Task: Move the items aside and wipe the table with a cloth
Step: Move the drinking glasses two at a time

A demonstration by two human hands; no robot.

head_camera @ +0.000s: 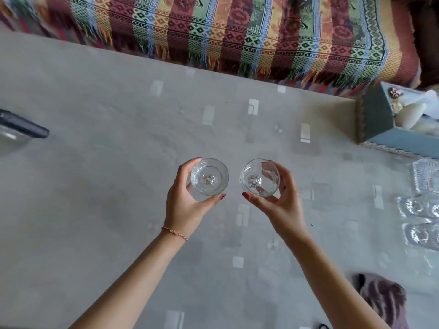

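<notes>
My left hand (184, 200) grips a clear glass (209, 178) around its side, seen from straight above. My right hand (278, 203) grips a second clear glass (259, 178) the same way, thumb below and fingers over the far rim. Both glasses hang side by side, a small gap apart, over the middle of the grey table (107, 186). Whether they touch the tabletop cannot be told. A purple fuzzy cloth (382, 298) lies at the table's near right.
A blue-grey tissue box (380, 124) stands at the far right. Several clear glass pieces (420, 210) sit along the right edge. A dark phone (21, 127) and a clear lid lie at the left edge. A striped woven throw (237, 32) covers the seat beyond the table.
</notes>
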